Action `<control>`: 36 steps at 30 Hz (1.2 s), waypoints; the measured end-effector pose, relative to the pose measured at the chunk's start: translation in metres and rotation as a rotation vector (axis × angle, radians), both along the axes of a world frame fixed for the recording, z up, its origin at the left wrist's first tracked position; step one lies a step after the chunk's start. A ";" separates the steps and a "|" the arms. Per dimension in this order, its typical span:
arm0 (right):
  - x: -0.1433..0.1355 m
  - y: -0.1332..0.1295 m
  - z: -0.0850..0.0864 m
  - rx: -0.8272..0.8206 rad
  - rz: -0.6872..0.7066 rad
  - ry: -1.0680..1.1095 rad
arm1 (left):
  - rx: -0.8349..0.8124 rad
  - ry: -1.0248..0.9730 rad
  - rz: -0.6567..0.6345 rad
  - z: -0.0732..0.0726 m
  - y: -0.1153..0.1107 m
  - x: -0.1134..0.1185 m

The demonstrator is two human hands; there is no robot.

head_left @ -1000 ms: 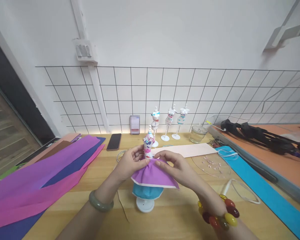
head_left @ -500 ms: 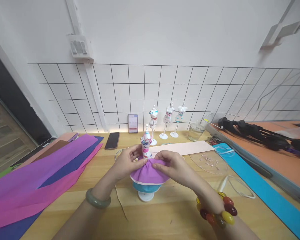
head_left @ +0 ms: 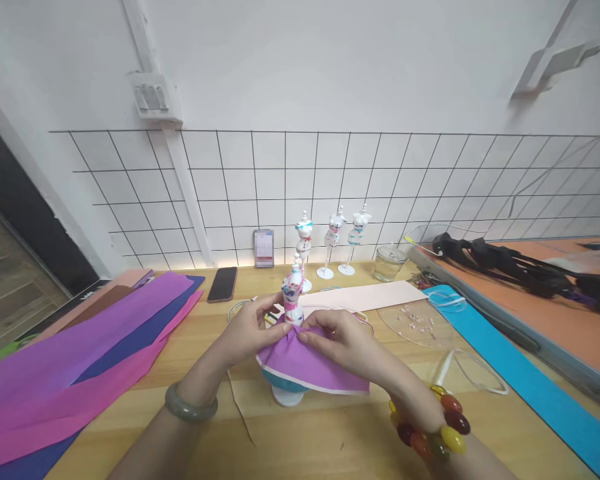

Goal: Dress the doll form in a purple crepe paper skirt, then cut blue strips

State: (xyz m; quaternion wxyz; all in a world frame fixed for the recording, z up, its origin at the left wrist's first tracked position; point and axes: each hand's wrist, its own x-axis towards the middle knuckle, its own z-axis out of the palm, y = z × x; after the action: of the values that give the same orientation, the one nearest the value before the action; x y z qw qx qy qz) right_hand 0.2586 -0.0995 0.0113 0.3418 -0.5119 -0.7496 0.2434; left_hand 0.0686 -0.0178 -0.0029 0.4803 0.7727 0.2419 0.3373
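On the wooden table (head_left: 320, 433), the dress form (head_left: 293, 293) stood upright. At its waist was the purple cloth (head_left: 315, 373), over a blue layer (head_left: 280, 381). The left hand (head_left: 245, 333) and right hand (head_left: 347, 340), fingers nearly closed, pinched this cloth before the form; folds seemed still uneven. Small beads (head_left: 417, 321) lay to its right.

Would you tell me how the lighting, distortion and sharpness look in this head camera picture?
In the head view, the light is mostly even, with a warm glow low on the wall; the black grid slants towards the sides, as in wide-angle distortion; small highlights dot the beaded bracelet; the writing on the small upright screen is too soft to read.
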 end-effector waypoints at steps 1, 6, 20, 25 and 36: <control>0.000 0.000 0.000 0.001 -0.007 -0.004 | 0.000 -0.009 -0.018 0.001 0.000 0.000; 0.001 -0.001 0.002 -0.010 -0.026 -0.004 | 0.030 -0.001 -0.026 0.004 -0.003 0.000; 0.000 0.001 0.000 0.003 -0.082 -0.059 | 0.043 0.023 0.010 0.005 -0.008 0.004; -0.001 -0.002 0.003 0.025 -0.067 -0.095 | 0.007 -0.012 -0.019 0.004 -0.008 0.005; -0.009 -0.009 0.007 0.142 -0.154 -0.218 | -0.036 -0.032 0.009 -0.001 -0.004 0.004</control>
State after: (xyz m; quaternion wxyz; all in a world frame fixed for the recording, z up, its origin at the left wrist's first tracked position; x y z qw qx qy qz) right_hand 0.2499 -0.1088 0.0182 0.3112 -0.5661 -0.7560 0.1057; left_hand 0.0722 -0.0214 -0.0041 0.4965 0.7573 0.2437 0.3473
